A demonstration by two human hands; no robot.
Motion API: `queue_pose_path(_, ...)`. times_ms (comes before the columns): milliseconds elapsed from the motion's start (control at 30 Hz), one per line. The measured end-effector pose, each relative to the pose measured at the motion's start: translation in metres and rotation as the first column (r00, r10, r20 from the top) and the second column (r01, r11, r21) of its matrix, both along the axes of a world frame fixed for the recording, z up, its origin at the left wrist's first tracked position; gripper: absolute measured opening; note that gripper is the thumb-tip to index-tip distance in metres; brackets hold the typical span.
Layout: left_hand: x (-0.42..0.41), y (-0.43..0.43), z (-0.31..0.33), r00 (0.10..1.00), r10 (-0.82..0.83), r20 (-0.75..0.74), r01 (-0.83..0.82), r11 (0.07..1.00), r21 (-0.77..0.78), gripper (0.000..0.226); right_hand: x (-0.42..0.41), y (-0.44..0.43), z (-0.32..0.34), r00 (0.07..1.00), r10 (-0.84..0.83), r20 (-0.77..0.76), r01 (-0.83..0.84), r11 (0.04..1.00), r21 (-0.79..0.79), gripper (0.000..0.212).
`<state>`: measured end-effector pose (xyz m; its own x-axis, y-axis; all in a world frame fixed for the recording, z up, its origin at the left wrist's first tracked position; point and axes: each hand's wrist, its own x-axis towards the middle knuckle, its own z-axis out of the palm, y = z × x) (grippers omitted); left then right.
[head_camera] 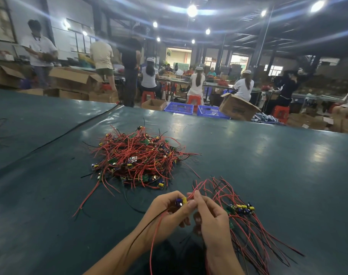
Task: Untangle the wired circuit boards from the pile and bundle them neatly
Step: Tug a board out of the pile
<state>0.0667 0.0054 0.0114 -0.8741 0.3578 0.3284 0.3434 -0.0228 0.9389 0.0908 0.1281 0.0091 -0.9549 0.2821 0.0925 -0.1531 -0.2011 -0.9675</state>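
Here, a small red-wired board (180, 202) between left hand (165, 214) and right hand (212, 221).

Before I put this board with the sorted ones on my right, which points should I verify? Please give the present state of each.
1. Left hand grips the circuit board: ok.
2. Right hand pinches its red wire: ok.
3. Board free of the pile, no wire seen running to it: ok.
4. Red wire clear of the sorted bundle: cannot tell, wires cross there.
5. Sorted bundle neat: not ok, its wires fan out loose.
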Motion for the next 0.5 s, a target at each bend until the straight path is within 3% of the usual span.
queue_pose_path(167,0.004,-0.001,-0.003,0.995,-0.082,-0.057,0.073,0.986,-0.149,0.011,-0.003,0.007,-0.002,0.99,-0.116,0.082,0.121,0.991,-0.055,0.02)
queue_pose_path(300,0.004,-0.005,-0.002,0.991,-0.05,-0.124,0.015,0.963,-0.271,0.013,-0.004,0.022,-0.002,0.969,-0.228,0.092,0.233,0.971,-0.051,0.021)
queue_pose_path(400,0.0,-0.008,-0.002,0.99,0.051,-0.133,-0.086,0.957,-0.277,0.013,-0.003,0.029,-0.002,0.96,-0.266,0.089,0.263,0.964,0.048,0.029)
queue_pose_path(500,-0.011,-0.017,-0.007,0.932,0.245,-0.266,-0.324,0.893,-0.312,0.007,-0.003,0.036,-0.006,0.941,-0.337,0.032,0.307,0.888,0.341,0.037)
